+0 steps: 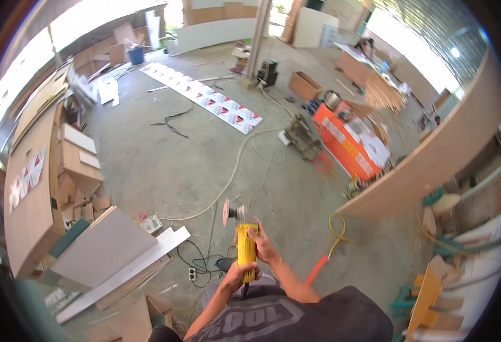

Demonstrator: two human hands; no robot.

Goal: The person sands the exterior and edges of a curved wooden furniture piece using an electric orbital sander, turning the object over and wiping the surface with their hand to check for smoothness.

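A yellow angle grinder point(247, 251) is held upright in front of my body, its metal head pointing away from me. On the left side of that head sits a reddish disc point(226, 212). My left hand point(237, 275) wraps round the lower end of the yellow body, near where a dark cord comes out. Higher up, my right hand point(264, 244) grips the body from the right, just below the head. Whether the disc is turning cannot be made out.
Black cables and a socket block point(192, 274) lie by my feet. White boards point(119, 268) lean at left. A yellow hose point(336, 233) and a large wooden panel point(421, 165) are at right. Beyond stand an orange box point(347, 145) and a patterned long board point(205, 100).
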